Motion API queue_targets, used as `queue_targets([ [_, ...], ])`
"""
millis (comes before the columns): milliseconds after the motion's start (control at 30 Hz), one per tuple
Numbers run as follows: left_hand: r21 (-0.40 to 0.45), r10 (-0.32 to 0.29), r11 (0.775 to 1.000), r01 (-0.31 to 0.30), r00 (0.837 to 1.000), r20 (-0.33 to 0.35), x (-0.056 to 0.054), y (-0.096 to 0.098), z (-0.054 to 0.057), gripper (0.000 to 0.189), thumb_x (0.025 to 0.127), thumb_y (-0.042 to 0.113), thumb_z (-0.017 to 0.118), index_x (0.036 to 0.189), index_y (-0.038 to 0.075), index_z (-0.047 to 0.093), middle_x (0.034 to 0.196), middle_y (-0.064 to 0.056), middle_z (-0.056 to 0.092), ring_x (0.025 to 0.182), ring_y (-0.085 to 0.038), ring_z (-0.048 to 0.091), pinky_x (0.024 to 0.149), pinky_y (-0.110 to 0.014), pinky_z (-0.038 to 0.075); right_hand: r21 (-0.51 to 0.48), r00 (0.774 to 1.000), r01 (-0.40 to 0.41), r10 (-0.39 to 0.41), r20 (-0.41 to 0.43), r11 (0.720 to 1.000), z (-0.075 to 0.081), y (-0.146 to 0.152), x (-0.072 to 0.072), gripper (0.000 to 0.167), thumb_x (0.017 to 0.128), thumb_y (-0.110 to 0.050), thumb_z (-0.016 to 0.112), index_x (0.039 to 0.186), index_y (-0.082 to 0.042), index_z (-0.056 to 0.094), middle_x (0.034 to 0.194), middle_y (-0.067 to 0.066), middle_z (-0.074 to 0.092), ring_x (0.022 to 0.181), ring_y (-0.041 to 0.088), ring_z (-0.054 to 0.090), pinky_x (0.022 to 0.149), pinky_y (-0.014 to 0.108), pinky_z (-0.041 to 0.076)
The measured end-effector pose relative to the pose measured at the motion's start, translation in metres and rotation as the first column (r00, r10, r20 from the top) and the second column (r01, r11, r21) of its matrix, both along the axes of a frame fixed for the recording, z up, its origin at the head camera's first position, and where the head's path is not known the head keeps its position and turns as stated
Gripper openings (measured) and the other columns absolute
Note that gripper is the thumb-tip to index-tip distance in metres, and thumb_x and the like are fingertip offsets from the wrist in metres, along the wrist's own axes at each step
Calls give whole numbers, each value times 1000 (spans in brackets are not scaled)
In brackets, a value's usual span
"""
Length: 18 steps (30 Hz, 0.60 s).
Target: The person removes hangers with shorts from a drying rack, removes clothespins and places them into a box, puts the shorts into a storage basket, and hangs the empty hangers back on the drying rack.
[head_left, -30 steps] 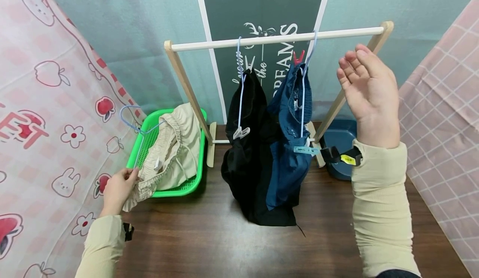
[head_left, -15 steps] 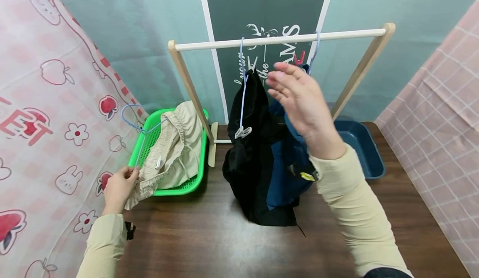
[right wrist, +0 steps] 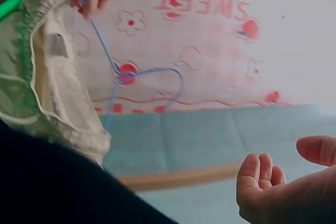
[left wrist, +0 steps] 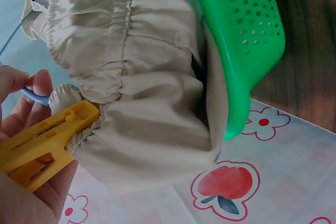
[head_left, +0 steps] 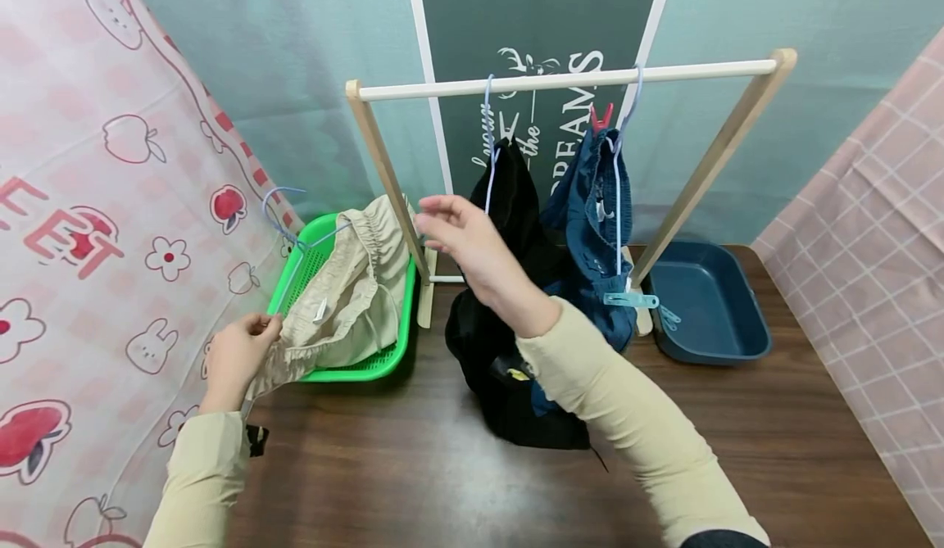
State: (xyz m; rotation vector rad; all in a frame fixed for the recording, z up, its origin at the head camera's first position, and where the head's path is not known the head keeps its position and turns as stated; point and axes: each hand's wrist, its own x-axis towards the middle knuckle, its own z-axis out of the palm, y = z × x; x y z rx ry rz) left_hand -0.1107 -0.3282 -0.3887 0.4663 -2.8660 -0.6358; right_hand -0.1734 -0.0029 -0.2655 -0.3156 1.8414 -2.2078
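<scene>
My left hand point(head_left: 238, 358) pinches the lower corner of a blue wire hanger point(head_left: 280, 214) at the left. A yellow clothespin point(left wrist: 50, 137) clips the gathered waistband to that corner, within the same hand. Beige elastic-waist shorts point(head_left: 376, 302) hang from the hanger and lie partly in a green basket point(head_left: 409, 319). My right hand point(head_left: 483, 257) is in the air with relaxed fingers and holds nothing. It overlaps black pants point(head_left: 509, 196) in the head view. In the right wrist view its fingers point(right wrist: 251, 174) and thumb are well apart from the shorts.
A clothes rack with a white rod point(head_left: 568, 79) stands at the back. Black pants and blue jeans point(head_left: 601, 228) hang from it on hangers with clothespins. A dark blue bin point(head_left: 711, 302) at the right has a light blue clothespin point(head_left: 667, 316) at its edge.
My right hand has swept left from the rack's right end, past the jeans, to in front of the black pants. My left hand keeps its pinch on the hanger.
</scene>
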Motion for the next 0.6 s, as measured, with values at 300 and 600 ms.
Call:
queue_targets([
  [300,42,43,998,-40,997,-63,5,-3,-10,33,93,35,51,89,9,72,81,-12,73,63,-16,59,63,-32,42,124,999,24,-19,-41,992,-29,-39,-8,34,99,-11,48,132,-2,50,128,16,54,113,24,53,91,28,45],
  [600,34,24,999,-19,990,-138,10,-2,-14,27,87,26,56,84,6,73,75,-12,72,61,-14,58,63,-31,42,364,976,136,-62,-207,921,-60,-63,-25,36,100,-8,41,135,-6,52,137,10,54,126,23,52,102,33,44],
])
